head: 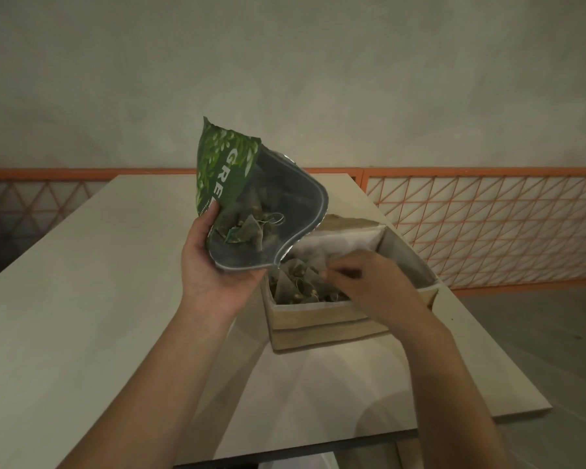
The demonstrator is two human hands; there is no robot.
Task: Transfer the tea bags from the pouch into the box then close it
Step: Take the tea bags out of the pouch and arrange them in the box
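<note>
Head view: we see left hand gripping tilted green pouch over cardboard box on counter, right hand pinching tea bags inside; bags risk spilling past rim.

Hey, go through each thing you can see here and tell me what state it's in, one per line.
pouch: open, tilted, mouth toward the box, tea bags still inside
box: open, flaps up, partly filled
tea bags: piled in the box
left hand: grips the pouch
right hand: over the box, fingers pinch a tea bag
table: bears the box
</note>
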